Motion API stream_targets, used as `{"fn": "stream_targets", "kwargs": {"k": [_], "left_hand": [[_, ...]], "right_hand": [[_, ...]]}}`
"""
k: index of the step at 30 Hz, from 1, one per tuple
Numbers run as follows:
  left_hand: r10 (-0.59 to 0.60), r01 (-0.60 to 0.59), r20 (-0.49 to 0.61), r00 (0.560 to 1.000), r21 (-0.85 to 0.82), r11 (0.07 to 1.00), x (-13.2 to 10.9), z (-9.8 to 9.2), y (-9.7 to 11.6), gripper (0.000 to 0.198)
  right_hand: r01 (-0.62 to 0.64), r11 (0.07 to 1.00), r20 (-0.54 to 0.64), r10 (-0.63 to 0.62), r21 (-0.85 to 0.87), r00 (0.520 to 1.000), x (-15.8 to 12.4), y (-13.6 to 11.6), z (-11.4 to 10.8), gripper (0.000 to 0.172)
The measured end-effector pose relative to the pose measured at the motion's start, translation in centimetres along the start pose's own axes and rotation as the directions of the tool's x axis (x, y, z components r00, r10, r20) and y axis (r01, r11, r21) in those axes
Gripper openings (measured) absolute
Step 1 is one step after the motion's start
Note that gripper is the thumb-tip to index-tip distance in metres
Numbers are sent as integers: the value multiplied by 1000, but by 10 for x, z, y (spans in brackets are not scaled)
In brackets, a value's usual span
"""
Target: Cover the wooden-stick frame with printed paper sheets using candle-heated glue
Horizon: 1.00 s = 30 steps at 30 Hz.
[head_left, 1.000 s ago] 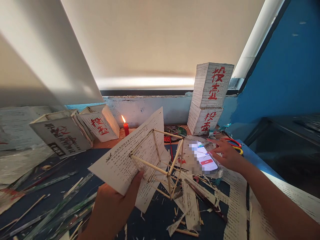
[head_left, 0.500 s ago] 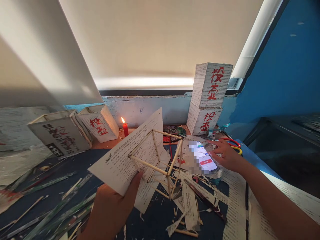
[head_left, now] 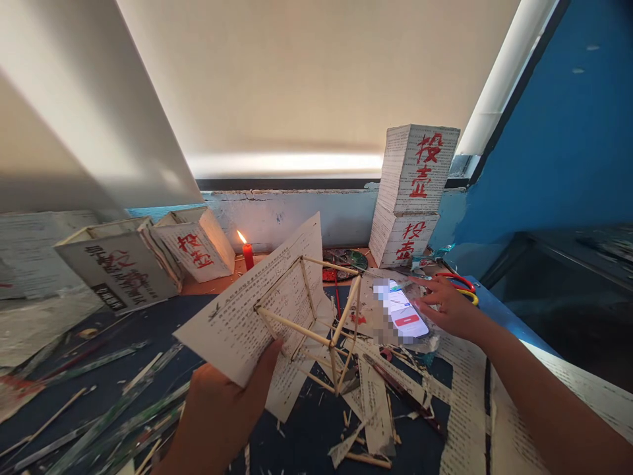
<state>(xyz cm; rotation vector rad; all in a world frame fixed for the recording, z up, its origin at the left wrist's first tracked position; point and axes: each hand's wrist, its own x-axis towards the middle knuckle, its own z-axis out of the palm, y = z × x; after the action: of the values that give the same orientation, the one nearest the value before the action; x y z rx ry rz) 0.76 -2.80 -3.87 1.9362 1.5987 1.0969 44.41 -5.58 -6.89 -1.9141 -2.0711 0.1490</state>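
Note:
My left hand [head_left: 222,402] is closed, its thumb pressing a printed sheet of paper [head_left: 232,316] against a box-shaped frame of thin wooden sticks [head_left: 297,326]. The sheet stands tilted along the frame's left side, with its lower part folded under; the fingers behind it are hidden. Over on the right, my right hand [head_left: 445,305] reaches to the lit phone [head_left: 410,316], fingers stretched out at its right edge. Whether they touch the screen I cannot tell. Part of the phone's surroundings is pixelated.
A lit red candle [head_left: 248,256] burns behind the sheet. Paper-covered boxes with red characters stand at left [head_left: 195,254] and stacked at right [head_left: 420,171]. Paper scraps [head_left: 376,402], sticks and plastic strips [head_left: 123,402] litter the dark table. Red and yellow handles [head_left: 467,293] lie beyond my right hand.
The candle flame leans slightly more to the left. Both hands, the sheet and the stick frame stay practically where they were.

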Motion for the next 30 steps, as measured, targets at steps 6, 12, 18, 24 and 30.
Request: {"fn": "stream_targets", "kwargs": {"k": [6, 12, 18, 24, 30], "left_hand": [[-8, 10, 48, 999, -46, 999, 1, -2, 5, 29], [-47, 51, 71, 996, -56, 997, 1, -1, 0, 32], [5, -4, 25, 1000, -25, 1000, 2, 0, -1, 30], [-15, 16, 23, 1000, -34, 999, 1, 1, -1, 31], [13, -13, 10, 1000, -51, 999, 1, 1, 0, 32]], "right_hand": [[-3, 1000, 3, 3, -2, 1000, -1, -4, -1, 31], [26, 1000, 15, -26, -11, 1000, -1, -3, 0, 30], [88, 996, -30, -89, -28, 996, 0, -2, 0, 27], [109, 994, -78, -110, -26, 991, 1, -8, 4, 23], [96, 995, -99, -98, -29, 990, 8, -12, 13, 19]]}}
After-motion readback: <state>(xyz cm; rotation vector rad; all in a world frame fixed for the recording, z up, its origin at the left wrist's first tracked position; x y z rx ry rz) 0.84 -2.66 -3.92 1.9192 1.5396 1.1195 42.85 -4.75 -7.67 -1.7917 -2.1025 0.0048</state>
